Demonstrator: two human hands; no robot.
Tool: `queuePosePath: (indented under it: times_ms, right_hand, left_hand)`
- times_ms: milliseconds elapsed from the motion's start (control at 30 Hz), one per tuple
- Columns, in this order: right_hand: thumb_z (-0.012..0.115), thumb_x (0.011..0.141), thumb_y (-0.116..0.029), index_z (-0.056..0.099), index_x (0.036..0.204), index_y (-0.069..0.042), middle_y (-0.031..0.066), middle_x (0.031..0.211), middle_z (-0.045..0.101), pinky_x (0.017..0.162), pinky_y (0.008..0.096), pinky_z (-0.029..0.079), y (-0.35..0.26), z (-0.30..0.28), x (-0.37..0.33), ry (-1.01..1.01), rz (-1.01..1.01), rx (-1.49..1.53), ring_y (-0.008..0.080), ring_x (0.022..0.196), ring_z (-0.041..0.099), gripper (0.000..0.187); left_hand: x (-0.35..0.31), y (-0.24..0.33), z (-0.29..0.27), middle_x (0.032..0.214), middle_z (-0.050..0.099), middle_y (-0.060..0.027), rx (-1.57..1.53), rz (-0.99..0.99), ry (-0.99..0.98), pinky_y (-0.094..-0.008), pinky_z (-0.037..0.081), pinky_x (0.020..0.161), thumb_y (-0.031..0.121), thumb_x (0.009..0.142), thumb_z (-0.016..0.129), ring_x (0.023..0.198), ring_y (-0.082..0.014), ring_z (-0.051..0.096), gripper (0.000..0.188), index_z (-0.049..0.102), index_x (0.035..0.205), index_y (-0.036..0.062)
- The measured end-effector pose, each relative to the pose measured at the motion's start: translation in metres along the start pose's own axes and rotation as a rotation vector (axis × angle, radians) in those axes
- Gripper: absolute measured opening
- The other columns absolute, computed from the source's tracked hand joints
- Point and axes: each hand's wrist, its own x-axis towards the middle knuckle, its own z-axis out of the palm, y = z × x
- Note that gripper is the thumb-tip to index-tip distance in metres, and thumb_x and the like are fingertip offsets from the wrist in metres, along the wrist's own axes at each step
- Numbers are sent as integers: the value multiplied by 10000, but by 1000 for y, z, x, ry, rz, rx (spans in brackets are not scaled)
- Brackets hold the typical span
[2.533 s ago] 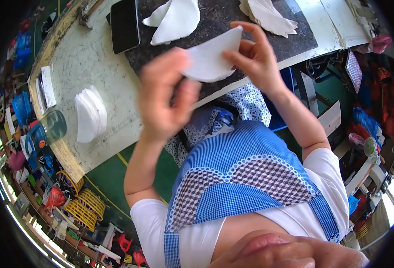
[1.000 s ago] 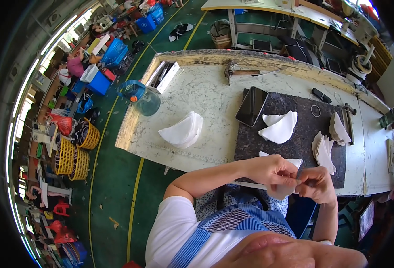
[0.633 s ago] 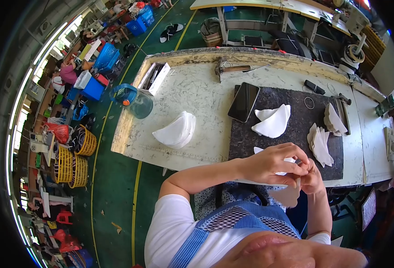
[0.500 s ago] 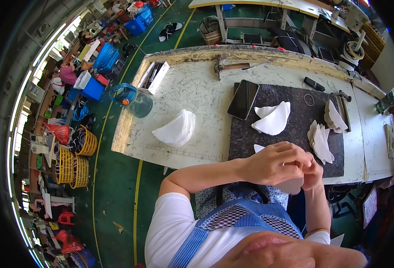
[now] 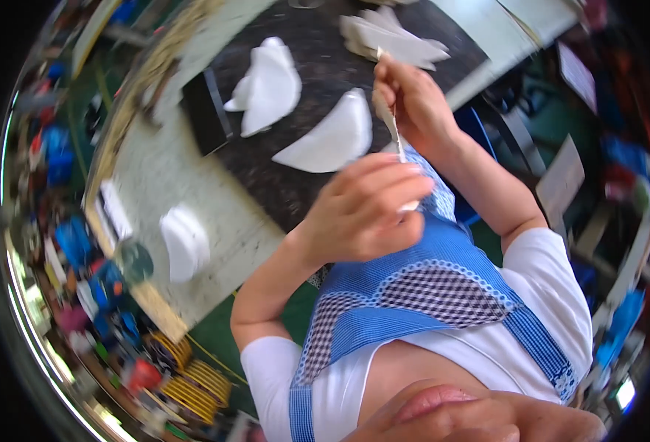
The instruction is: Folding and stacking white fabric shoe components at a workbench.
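Beige, thin and turned nearly edge-on, a curved piece (image 5: 386, 114) stands between the worker's two hands, just above the near edge of the dark mat. From where I stand, the right hand (image 5: 413, 96) has its upper part pinched, fingers drawn in close to the thumb. Nearer the body, the left hand (image 5: 369, 206) is curled over the lower end, a pale edge showing between fingers and thumb, though it is rather blurred.

Right beyond the left hand lies a single white crescent (image 5: 332, 136) on the dark mat (image 5: 321, 62); past it, farther from the hands, sits a small white pile (image 5: 270, 88). Beige pieces (image 5: 395, 38) fan out just ahead of the right hand. Out to the left of both hands, a dark phone (image 5: 203, 114) rests at the mat's edge. Farther left on the pale counter (image 5: 236, 221) come a white stack (image 5: 183, 243) and a bluish bottle (image 5: 133, 261). Below the hands spreads a blue checked apron (image 5: 391, 324).
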Motion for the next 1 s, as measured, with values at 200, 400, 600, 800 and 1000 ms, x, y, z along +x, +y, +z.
queuePosePath:
  times_ms: [200,400,600,800,1000]
  right_hand:
    - [545,999,-363,551,793,-107,-16,666,528,484,200,378,-20,-135,-54,551,-306,-240,57,537,465,328]
    - [583,971,-313,673,945,-52,60,836,675,610,227,488,9,-221,-86,452,-50,-1115,104,701,622,278]
    - [676,883,-53,715,1001,-20,115,1038,683,822,321,559,-40,-88,-98,-253,-505,-914,224,915,677,128]
    - [781,760,-64,722,929,-24,109,942,696,705,325,556,-38,-34,-84,-596,-835,-1013,247,830,688,183]
    - [693,768,-28,685,864,-15,91,883,696,701,300,553,-35,-27,-86,-560,-609,-1007,215,783,681,96]
  left_hand:
    - [-23,-5,-9,1128,606,-60,-205,-166,129,-427,512,901,63,615,774,1060,-285,582,270,660,821,195]
    - [-12,-12,-7,1073,593,-21,96,30,173,-359,537,872,64,719,771,1044,-211,590,207,673,858,184]
    - [-5,-16,-10,1026,608,5,295,172,59,-318,552,865,61,749,754,1019,-168,602,149,666,818,160]
    - [5,-15,-4,1030,616,5,251,209,40,-316,566,873,40,751,732,1013,-157,604,122,648,778,124]
    - [-1,-8,-2,952,611,16,245,257,10,-298,564,867,51,766,652,990,-138,603,108,619,691,121]
